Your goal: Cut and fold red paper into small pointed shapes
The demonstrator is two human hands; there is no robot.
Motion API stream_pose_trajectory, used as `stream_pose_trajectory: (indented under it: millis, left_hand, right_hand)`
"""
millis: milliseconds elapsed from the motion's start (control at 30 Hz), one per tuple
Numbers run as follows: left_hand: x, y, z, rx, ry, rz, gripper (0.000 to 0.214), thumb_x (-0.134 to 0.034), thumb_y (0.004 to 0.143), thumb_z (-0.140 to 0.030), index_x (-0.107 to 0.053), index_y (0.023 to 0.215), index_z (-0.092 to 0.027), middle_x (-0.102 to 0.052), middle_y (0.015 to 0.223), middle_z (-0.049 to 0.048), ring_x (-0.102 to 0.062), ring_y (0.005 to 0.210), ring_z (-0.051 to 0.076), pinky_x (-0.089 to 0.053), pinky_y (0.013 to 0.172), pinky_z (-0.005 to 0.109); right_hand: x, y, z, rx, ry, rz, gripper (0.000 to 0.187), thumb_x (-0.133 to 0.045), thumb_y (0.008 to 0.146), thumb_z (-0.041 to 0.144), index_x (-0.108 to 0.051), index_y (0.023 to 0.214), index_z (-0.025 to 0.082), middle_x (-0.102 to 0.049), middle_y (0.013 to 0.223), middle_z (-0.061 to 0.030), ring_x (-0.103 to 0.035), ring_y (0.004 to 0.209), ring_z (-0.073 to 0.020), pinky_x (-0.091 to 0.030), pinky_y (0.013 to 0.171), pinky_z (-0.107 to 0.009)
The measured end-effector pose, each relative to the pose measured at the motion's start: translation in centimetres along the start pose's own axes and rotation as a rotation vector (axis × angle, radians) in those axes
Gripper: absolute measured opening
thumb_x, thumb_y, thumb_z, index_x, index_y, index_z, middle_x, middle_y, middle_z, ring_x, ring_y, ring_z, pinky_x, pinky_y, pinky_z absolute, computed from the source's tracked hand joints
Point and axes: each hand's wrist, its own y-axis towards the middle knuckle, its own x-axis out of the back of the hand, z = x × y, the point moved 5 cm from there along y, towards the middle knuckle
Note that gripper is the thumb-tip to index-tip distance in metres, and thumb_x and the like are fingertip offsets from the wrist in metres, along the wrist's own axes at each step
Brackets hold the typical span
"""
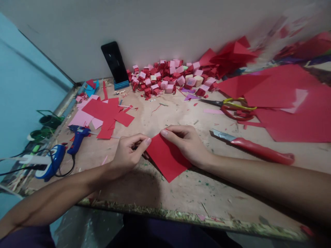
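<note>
Left hand: the left hand (128,151) is closed in a pinch, thumb and fingertips pressed on the left corner of the red paper (168,156).
Right hand: the right hand (187,141) lies over the paper's upper right edge, fingers curled down and the forefinger pressing near the top point; it holds the sheet flat rather than lifting it.
Red paper: a small square lying cornerwise on the bare middle of the table (196,196), between the two hands, with its lower corner pointing toward the near edge.
Hidden part: the edge under the right palm cannot be seen, so whether a fold is already started there is unclear.
Slip risk: the grit and paper scraps on the tabletop could let the sheet skate under the fingers, so a crease would likely land crooked.
Tear risk: the left pinch sits right on a corner (thin paper), and a hard tug against the pressing right hand could rip or crumple it.
Blade risk: the knife (254,147) lies just beside the right forearm, blade end nearest the hand; a sideways sweep of the wrist could meet it.
Further off: the scissors (231,105) and the glue gun (77,137) lie well apart from the hands.
</note>
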Motion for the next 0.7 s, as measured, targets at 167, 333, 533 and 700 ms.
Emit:
stream_pose_trajectory:
  millis: [167,333,533,700]
  left_hand:
    - [0.07,-0.04,-0.16,-0.02,0.028,-0.01,0.028,-0.064,0.099,-0.032,-0.072,0.078,-0.017,-0.069,0.062,0.0005,-0.065,0.05,0.012,-0.053,0.049,0.02]
    - [0.2,-0.06,0.07,-0.046,0.088,-0.014,0.028,-0.063,0.1,-0.032,-0.072,0.079,-0.016,-0.068,0.065,0.0009,-0.061,0.055,0.011,-0.048,0.053,0.02]
    - [0.25,0.07,-0.14,-0.078,0.118,-0.023,0.028,-0.063,0.1,-0.03,-0.072,0.078,-0.016,-0.067,0.065,0.001,-0.056,0.057,0.011,-0.045,0.055,0.022]
    - [0.29,0.06,-0.17,-0.082,0.143,-0.018,0.028,-0.062,0.1,-0.03,-0.072,0.078,-0.016,-0.067,0.066,0.0012,-0.054,0.056,0.011,-0.044,0.054,0.022]
  right_hand:
    - [0.05,-0.05,-0.13,-0.029,0.021,-0.005,0.038,-0.076,0.089,0.053,-0.075,0.076,0.017,-0.068,0.073,-0.0022,-0.055,0.065,-0.0134,-0.04,0.055,-0.026]
    - [0.09,0.02,-0.24,-0.02,0.038,-0.01,0.036,-0.077,0.089,0.05,-0.075,0.076,0.017,-0.067,0.073,-0.0011,-0.053,0.064,-0.0122,-0.039,0.055,-0.025]
    - [0.03,0.02,-0.08,-0.009,0.039,-0.008,0.038,-0.077,0.089,0.048,-0.07,0.068,0.017,-0.059,0.065,0.0018,-0.047,0.059,-0.0107,-0.036,0.054,-0.025]
    - [0.0,-0.03,-0.14,-0.022,0.037,0.003,0.036,-0.076,0.089,0.048,-0.072,0.07,0.017,-0.06,0.065,0.0011,-0.048,0.06,-0.0113,-0.036,0.053,-0.025]
